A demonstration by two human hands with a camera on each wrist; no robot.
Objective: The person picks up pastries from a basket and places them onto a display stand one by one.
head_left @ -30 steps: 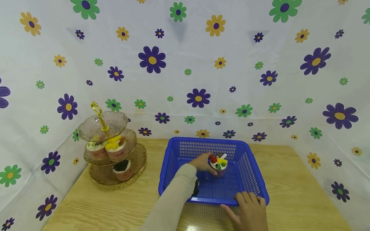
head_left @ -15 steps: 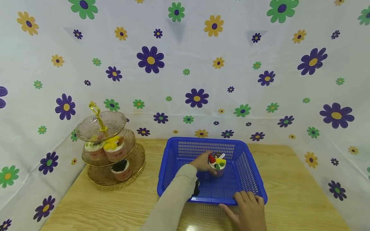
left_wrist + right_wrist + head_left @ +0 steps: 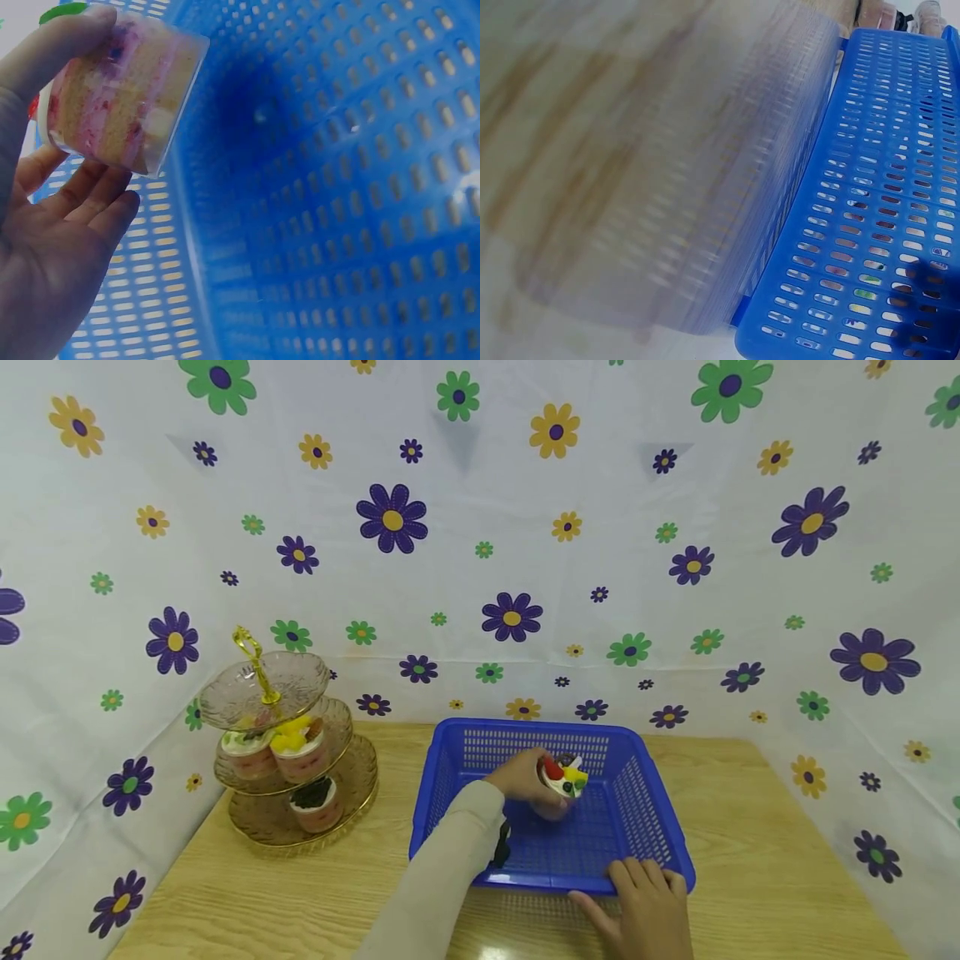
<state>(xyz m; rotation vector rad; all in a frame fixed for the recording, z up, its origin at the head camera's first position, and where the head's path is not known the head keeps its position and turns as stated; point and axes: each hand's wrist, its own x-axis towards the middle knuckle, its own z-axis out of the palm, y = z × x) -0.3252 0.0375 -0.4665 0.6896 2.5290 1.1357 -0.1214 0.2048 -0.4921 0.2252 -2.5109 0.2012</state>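
My left hand (image 3: 522,778) grips a clear dessert cup (image 3: 553,789) inside a blue plastic basket (image 3: 675,827). White cream, a strawberry and yellow fruit pieces top the cup. In the left wrist view, the cup (image 3: 124,97) shows pink and tan layers, tilted between thumb and fingers, with its base off the basket's floor. My right hand (image 3: 648,910) holds the basket's near right rim, fingers over the edge and thumb outside. The right wrist view shows the perforated basket wall (image 3: 870,180), not the hand.
A three-tier stand (image 3: 356,777) with a gold handle (image 3: 258,664) is at the left. Its middle tier bears two dessert cups, its bottom tier a dark-topped cup (image 3: 317,803). Light wood table (image 3: 765,843) surrounds the basket. A flower-patterned cloth (image 3: 465,485) hangs behind and at both sides.
The cup has tilted and shifted slightly left in my left hand, seemingly lifting off the basket's floor. My right hand has stayed on the rim.
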